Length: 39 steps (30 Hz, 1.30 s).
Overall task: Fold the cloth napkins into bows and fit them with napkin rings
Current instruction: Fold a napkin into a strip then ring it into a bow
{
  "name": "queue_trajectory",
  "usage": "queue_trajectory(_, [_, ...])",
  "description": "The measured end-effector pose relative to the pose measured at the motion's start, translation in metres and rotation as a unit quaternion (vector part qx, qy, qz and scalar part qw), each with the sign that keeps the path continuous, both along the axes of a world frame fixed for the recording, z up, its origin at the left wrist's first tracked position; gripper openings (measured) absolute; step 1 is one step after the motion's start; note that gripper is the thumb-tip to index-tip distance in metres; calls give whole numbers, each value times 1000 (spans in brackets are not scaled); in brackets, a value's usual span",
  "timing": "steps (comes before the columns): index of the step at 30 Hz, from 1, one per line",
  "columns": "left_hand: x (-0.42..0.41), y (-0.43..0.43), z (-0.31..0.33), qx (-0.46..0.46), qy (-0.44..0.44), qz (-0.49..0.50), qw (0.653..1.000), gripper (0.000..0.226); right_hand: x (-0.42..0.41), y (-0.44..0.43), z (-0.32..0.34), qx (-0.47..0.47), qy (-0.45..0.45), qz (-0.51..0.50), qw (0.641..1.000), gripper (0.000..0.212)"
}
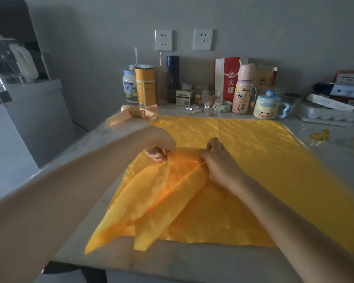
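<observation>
A large orange-yellow napkin (253, 160) lies spread over the table, its left part gathered into long folds that fan toward the near edge. My left hand (158, 149) pinches the gathered cloth at the left of the bunch. My right hand (219, 160) grips the same bunch just to the right. A pale peach napkin bow (131, 116) with a gold ring (137, 112) round its middle lies at the far left of the table. Several gold napkin rings (320, 136) lie at the right edge.
Along the wall stand jars, a yellow canister (145, 86), a glass (213, 103), a pink bottle (243, 90), a cartoon mug (267, 107) and a red bag (230, 78). A kettle (8, 60) sits on an appliance at the left. The grey table's near edge (172, 260) is below the napkin.
</observation>
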<state>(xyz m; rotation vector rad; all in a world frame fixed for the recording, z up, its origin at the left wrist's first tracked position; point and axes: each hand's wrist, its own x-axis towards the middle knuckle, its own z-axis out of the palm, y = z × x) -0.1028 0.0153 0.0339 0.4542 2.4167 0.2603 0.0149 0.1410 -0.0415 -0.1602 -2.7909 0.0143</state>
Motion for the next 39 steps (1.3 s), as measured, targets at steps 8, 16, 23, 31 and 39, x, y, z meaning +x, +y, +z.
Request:
queue_trajectory(8, [3,23,-4,102,-64,94,988,50,-10,17,-8,-235,-26,11,971,25])
queue_trajectory(16, [29,21,-34,215,57,141,965,12,16,29,3,-498,-17,18,867,26])
queue_trajectory(23, [54,5,-25,231,-8,101,968,19,30,9,22,-392,-120,49,911,42])
queue_trajectory(31, [71,-19,-26,90,7,-9,996,45,37,-1,24,-297,-108,51,947,23])
queue_trajectory(39, [72,12,-38,266,5,115,957,56,40,27,30,-410,-50,39,910,27])
